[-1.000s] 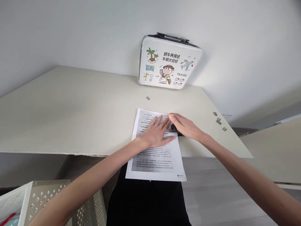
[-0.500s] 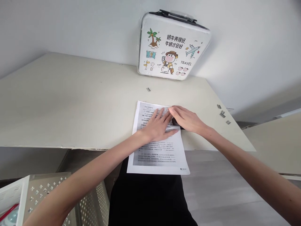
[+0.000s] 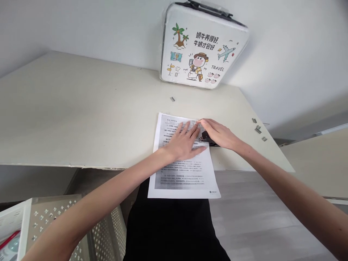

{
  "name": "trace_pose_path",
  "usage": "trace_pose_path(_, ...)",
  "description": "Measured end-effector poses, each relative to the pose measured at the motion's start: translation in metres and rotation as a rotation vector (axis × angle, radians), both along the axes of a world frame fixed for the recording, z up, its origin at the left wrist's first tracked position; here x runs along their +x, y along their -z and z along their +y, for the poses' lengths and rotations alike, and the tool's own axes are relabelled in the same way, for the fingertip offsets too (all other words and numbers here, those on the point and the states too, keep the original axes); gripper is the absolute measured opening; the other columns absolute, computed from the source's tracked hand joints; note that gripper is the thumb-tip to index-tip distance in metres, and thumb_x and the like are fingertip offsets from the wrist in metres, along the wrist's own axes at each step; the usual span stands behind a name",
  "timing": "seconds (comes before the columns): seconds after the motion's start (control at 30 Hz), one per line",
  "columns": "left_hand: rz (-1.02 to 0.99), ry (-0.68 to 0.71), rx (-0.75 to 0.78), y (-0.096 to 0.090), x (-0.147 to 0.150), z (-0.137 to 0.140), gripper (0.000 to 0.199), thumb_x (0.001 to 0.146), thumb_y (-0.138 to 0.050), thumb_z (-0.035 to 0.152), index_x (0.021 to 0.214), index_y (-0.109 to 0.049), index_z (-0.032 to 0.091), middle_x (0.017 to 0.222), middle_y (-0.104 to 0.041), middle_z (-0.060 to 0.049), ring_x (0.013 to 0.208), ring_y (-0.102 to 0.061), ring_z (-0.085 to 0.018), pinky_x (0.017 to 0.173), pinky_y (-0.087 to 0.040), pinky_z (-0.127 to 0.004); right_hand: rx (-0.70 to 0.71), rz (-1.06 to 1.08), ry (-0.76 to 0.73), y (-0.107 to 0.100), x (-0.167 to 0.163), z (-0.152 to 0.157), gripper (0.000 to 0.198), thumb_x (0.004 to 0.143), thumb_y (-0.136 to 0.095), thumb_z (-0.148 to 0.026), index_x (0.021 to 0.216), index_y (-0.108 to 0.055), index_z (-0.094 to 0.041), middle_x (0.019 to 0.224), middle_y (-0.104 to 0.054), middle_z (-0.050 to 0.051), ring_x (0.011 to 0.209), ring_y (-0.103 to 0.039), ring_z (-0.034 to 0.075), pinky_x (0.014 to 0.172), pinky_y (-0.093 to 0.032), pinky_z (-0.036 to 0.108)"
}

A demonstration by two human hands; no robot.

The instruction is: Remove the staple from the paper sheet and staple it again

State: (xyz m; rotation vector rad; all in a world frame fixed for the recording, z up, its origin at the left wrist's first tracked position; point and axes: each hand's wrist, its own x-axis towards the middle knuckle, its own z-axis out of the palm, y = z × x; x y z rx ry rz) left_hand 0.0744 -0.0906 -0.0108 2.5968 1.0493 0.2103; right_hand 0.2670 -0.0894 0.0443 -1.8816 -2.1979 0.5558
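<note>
Table (image 3: 81,119): carrying everything — pale, worn front edge.
Paper (image 3: 185,174): overhanging the near edge.
Case (image 3: 202,45): standing at back.
Staples (image 3: 257,127): lying loose — right side.

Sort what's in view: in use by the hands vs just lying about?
In use: printed sheet, pinned flat by left hand; dark stapler-like tool under right hand, at the sheet's right edge.

Lying about: cartoon case against the wall; loose staple strips; lone strip; perforated basket.
</note>
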Motion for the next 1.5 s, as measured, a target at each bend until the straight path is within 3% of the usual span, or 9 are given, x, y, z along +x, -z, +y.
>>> trace_pose_path(0.47,-0.053,-0.011,0.0,0.005,0.003,0.0,0.091,0.101,-0.018,0.074,0.171,-0.008,0.016,0.178,-0.01,-0.008,0.163,0.006,-0.036,0.132,0.007,-0.054,0.001,-0.097,0.013,0.0,-0.008,-0.001,0.063,0.108,-0.014,-0.062,0.128,-0.066,-0.034,0.152,-0.06,0.002,0.132,-0.062,0.032,0.105,-0.053,0.054)
trace_pose_path(0.7,-0.052,-0.017,0.009,0.003,0.002,-0.001,0.09,0.102,-0.02,0.072,0.17,-0.011,0.015,0.178,-0.011,-0.007,0.164,0.003,-0.036,0.132,0.006,-0.053,0.011,-0.096,-0.016,-0.001,-0.01,0.0,0.053,0.108,-0.021,-0.054,0.128,-0.066,-0.034,0.151,-0.061,0.001,0.134,-0.061,0.031,0.108,-0.052,0.055)
trace_pose_path(1.2,-0.079,-0.023,0.025,0.009,0.004,0.001,0.089,0.101,-0.02,0.072,0.171,-0.011,0.017,0.178,-0.015,-0.007,0.164,0.002,-0.037,0.132,0.007,-0.054,0.004,-0.134,-0.039,-0.006,-0.012,-0.002,0.052,0.108,-0.021,-0.052,0.13,-0.065,-0.036,0.152,-0.06,0.0,0.135,-0.061,0.029,0.11,-0.052,0.052)
trace_pose_path(1.5,-0.083,-0.038,0.027,0.008,0.004,0.0,0.089,0.101,-0.021,0.073,0.17,-0.013,0.017,0.177,-0.016,-0.009,0.164,0.001,-0.035,0.132,0.007,-0.052,0.031,-0.264,-0.084,0.004,-0.016,0.002,0.054,0.108,-0.021,-0.044,0.148,-0.056,-0.036,0.157,-0.055,0.003,0.138,-0.057,0.031,0.112,-0.048,0.058)
